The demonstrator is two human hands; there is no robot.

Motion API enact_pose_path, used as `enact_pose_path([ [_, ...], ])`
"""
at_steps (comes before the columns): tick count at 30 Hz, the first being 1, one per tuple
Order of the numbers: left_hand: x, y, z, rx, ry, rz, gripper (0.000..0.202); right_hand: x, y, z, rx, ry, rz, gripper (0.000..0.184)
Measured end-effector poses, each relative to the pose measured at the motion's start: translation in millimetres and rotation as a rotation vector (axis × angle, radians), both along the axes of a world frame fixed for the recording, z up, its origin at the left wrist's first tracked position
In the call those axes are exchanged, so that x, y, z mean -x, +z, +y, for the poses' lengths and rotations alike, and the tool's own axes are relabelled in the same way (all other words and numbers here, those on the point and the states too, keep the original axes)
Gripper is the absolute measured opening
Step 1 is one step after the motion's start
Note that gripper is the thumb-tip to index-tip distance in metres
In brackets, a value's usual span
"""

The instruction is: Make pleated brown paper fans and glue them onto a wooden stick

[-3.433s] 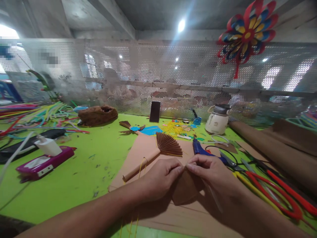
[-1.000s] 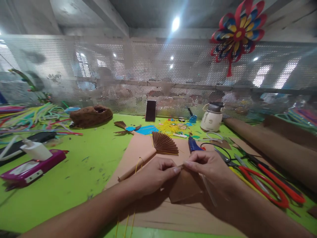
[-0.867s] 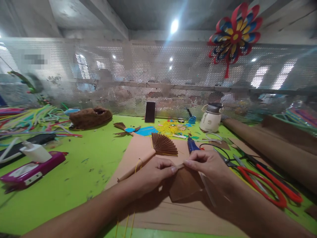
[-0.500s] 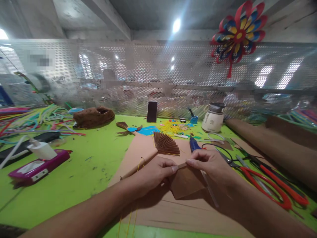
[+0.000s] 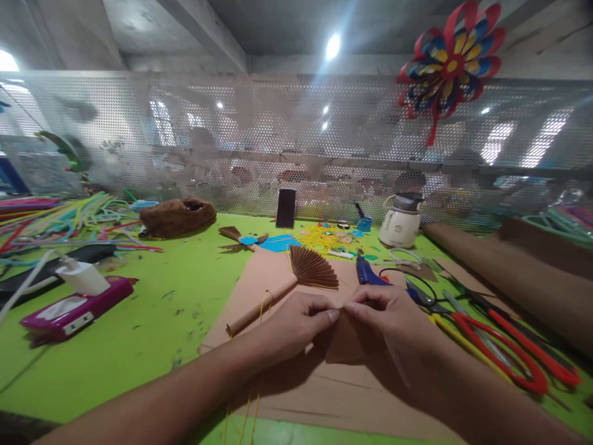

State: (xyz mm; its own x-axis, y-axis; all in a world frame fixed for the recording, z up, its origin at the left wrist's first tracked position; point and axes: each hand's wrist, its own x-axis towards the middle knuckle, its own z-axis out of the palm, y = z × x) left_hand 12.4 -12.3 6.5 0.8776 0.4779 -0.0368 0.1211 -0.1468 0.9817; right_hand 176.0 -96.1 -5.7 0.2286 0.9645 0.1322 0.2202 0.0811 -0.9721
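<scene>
Between my two hands is a piece of brown paper [image 5: 345,343], its upper edge pinched by the fingertips. My left hand [image 5: 306,318] is closed on that edge from the left. From the right, my right hand [image 5: 384,309] pinches it close beside the left fingertips. Much of the paper is in shadow or behind the fingers. Just beyond my left hand lies a rolled paper tube [image 5: 262,306] with a pleated brown paper fan [image 5: 314,269] at its far end and yellow string around it. A large brown sheet [image 5: 319,392] lies beneath everything.
A blue glue gun [image 5: 365,272] lies beyond my right hand. Red-handled scissors [image 5: 500,352] are to the right, near a brown paper roll [image 5: 509,272]. On the left sits a purple power strip [image 5: 78,309]. A phone [image 5: 286,208] and a white jug [image 5: 401,222] stand at the back.
My hands have drawn closer together along the paper's edge. The paper has tilted, and less of its face shows. The view has shifted slightly.
</scene>
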Motion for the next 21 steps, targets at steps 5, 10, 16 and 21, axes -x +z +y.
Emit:
enact_pose_path([
  [5,2,-4.3,7,0.240,-0.091,-0.104,0.023,0,-1.1,-3,0.031,-0.074,0.170,0.020],
  [10,1,-8.3,8,0.314,-0.097,-0.088,0.023,1,3.4,-5,0.043,-0.039,0.239,0.023],
  [16,0,-3.5,2,0.399,-0.168,-0.183,0.028,-12,2.5,3,0.055,0.028,0.130,0.026],
  [21,0,-9.8,8,0.326,-0.079,-0.122,0.021,-17,2.7,8,0.066,0.059,0.096,0.032],
])
